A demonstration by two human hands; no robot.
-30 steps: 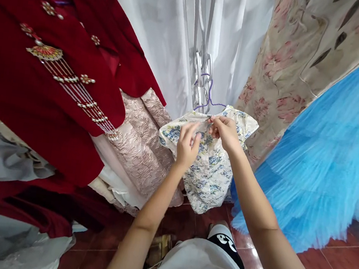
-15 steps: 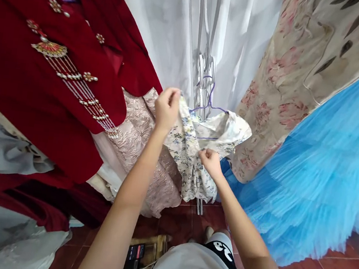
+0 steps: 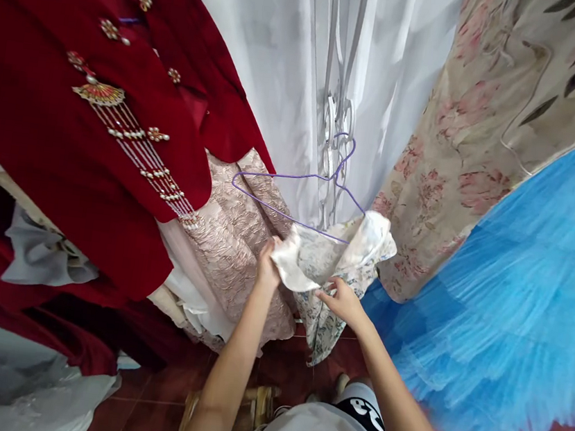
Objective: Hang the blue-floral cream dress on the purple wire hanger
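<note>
A white garment with a small floral print (image 3: 332, 252) hangs by one shoulder from a purple wire hanger (image 3: 292, 175). The hanger's left arm is bare and tilted, and its hook is at the white metal stand (image 3: 338, 110). My left hand (image 3: 268, 265) is closed on the garment's left shoulder edge, where the pale inner side shows. At the front of the neckline, my right hand (image 3: 343, 300) pinches the fabric between thumb and fingers. The garment's lower part dangles in a point above the floor.
On the left hang a dark red velvet garment (image 3: 161, 137) with beaded ornaments and a pink brocade garment (image 3: 232, 237). To the right are a beige floral dress (image 3: 448, 144) and a blue tulle skirt (image 3: 507, 305). Below is a wooden stool (image 3: 256, 407) on red floor tiles (image 3: 129, 399).
The garment's left shoulder has come off the hanger, baring that arm. My left hand has moved down with the fabric, and my right hand slightly down.
</note>
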